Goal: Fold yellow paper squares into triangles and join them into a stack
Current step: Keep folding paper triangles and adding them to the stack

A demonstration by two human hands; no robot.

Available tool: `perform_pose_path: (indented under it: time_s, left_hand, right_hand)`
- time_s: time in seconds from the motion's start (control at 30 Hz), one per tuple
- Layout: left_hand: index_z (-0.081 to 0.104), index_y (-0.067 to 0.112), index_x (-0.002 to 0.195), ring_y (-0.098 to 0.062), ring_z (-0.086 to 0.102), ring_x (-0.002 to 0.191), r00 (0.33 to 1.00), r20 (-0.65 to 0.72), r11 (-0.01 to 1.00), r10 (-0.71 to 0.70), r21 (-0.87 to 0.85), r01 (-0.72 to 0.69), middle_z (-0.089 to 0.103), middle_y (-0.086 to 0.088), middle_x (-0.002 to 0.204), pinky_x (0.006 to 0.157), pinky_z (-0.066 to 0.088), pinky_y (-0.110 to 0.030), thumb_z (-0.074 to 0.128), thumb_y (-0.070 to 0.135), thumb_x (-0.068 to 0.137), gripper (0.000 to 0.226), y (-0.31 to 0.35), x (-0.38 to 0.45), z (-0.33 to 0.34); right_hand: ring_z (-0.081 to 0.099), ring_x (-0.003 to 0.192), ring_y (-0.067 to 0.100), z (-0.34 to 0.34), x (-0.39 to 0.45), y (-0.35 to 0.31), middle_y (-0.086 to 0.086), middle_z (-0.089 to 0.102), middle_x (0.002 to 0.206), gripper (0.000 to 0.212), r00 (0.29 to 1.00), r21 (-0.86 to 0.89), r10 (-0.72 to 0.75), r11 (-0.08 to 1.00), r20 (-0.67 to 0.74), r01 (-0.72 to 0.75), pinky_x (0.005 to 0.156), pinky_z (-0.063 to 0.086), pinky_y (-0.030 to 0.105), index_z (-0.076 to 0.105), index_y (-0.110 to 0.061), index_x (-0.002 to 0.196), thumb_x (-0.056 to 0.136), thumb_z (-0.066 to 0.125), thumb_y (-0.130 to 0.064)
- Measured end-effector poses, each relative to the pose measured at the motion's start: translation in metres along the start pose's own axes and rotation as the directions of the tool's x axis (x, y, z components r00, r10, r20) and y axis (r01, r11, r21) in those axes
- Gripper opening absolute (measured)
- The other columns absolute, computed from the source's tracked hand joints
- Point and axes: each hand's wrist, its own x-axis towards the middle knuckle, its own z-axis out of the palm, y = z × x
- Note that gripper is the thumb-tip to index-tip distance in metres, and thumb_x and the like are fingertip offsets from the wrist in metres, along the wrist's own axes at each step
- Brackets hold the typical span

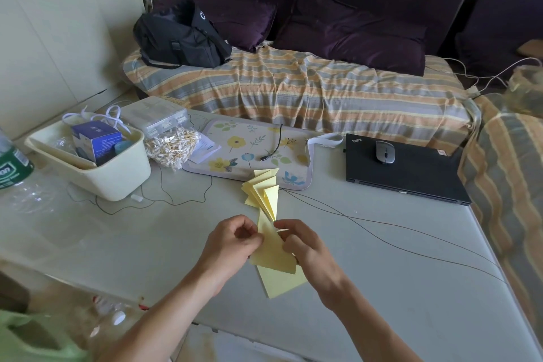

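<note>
I see my left hand and right hand both pinching yellow paper above the table; folded stack lies just beyond.

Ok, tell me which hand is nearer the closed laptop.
Right. The right hand pinches the yellow paper on the side toward the laptop; the left hand pinches its far side.

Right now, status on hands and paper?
Left hand and right hand pinching yellow paper. Joined stack beyond. Thin cable nearby, not obstructing.
</note>
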Motion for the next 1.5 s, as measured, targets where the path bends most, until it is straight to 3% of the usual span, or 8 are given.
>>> perform_pose_path:
  time_s: [0.07,0.2,0.33,0.47,0.67,0.87,1.17,1.5]
  left_hand:
    - [0.065,0.016,0.075,-0.011,0.053,0.057,0.999,0.037,0.999,0.014,0.028,-0.016,0.057,0.011,0.060,0.062,0.045,-0.029,0.070,0.016,0.084,0.010,0.0012,0.0007,-0.0033]
    - [0.064,0.021,0.075,-0.006,0.050,0.059,0.986,0.143,0.979,0.084,0.175,-0.109,0.058,0.013,0.062,0.058,0.039,-0.022,0.069,0.018,0.081,0.009,0.0010,-0.0010,-0.0043]
    - [0.065,0.022,0.076,-0.005,0.050,0.060,0.973,0.208,0.966,0.100,0.216,-0.145,0.060,0.012,0.066,0.057,0.038,-0.020,0.069,0.018,0.081,0.008,-0.0014,-0.0032,-0.0022]
    - [0.067,0.024,0.079,-0.003,0.056,0.064,0.980,0.167,0.971,0.112,0.192,-0.144,0.067,0.012,0.071,0.060,0.042,-0.016,0.069,0.019,0.084,0.008,0.0000,-0.0027,-0.0015]
    - [0.065,0.029,0.089,-0.015,0.068,0.079,0.983,0.087,0.979,0.162,0.109,-0.171,0.076,0.010,0.082,0.074,0.050,-0.030,0.071,0.018,0.090,0.012,0.0019,-0.0009,-0.0019]
    - [0.075,0.033,0.089,0.000,0.069,0.081,0.960,0.068,0.958,0.270,0.082,-0.275,0.076,0.014,0.085,0.072,0.047,-0.014,0.071,0.012,0.092,0.021,0.0040,-0.0012,-0.0034]
    - [0.078,0.036,0.093,-0.004,0.070,0.089,0.945,0.060,0.944,0.320,0.069,-0.324,0.076,0.015,0.088,0.082,0.053,-0.033,0.069,0.015,0.095,0.024,0.0023,0.0002,-0.0041]
    - [0.078,0.038,0.094,-0.004,0.070,0.090,0.944,0.060,0.943,0.325,0.054,-0.328,0.076,0.015,0.090,0.080,0.054,-0.029,0.068,0.014,0.095,0.026,0.0014,0.0013,-0.0026]
  right_hand:
    - [0.062,0.109,0.021,-0.0008,-0.0006,-0.0011,-0.002,0.068,0.116,0.045,1.000,-0.005,0.004,1.000,0.017,-0.004,0.094,0.051,0.039,0.066,-0.037,0.117,0.075,0.051,-0.039]
    - [0.069,0.093,0.011,-0.0001,0.0002,-0.0036,-0.001,0.073,0.103,0.029,1.000,-0.008,0.005,1.000,-0.002,-0.005,0.079,0.055,0.027,0.071,-0.029,0.109,0.086,0.065,-0.045]
    - [0.067,0.079,0.011,-0.0008,0.0033,0.0013,0.007,0.076,0.094,0.011,0.999,-0.052,0.004,0.999,-0.050,-0.006,0.073,0.053,0.028,0.072,-0.018,0.100,0.091,0.072,-0.024]
    - [0.064,0.076,0.017,-0.0029,0.0057,0.0031,0.013,0.073,0.085,0.015,0.998,0.036,0.031,0.999,-0.054,-0.029,0.082,0.057,0.042,0.069,-0.007,0.098,0.090,0.073,-0.018]
    - [0.061,0.070,0.016,-0.0024,0.0056,-0.0002,0.005,0.068,0.076,0.017,0.998,0.146,0.027,0.989,-0.057,-0.019,0.076,0.054,0.032,0.064,0.003,0.098,0.091,0.072,-0.010]
    - [0.066,0.077,0.016,-0.0040,0.0042,-0.0034,0.006,0.072,0.083,0.016,0.999,0.191,0.009,0.982,-0.044,-0.001,0.080,0.055,0.031,0.067,0.000,0.101,0.096,0.066,-0.015]
    - [0.066,0.076,0.014,-0.0030,0.0055,-0.0015,0.007,0.073,0.083,0.017,0.996,0.196,-0.037,0.979,-0.082,0.052,0.082,0.056,0.031,0.070,-0.003,0.100,0.095,0.069,-0.020]
    - [0.067,0.075,0.014,-0.0026,0.0066,-0.0011,0.008,0.073,0.082,0.021,0.993,0.212,-0.040,0.975,-0.110,0.063,0.077,0.055,0.027,0.069,-0.001,0.099,0.096,0.067,-0.022]
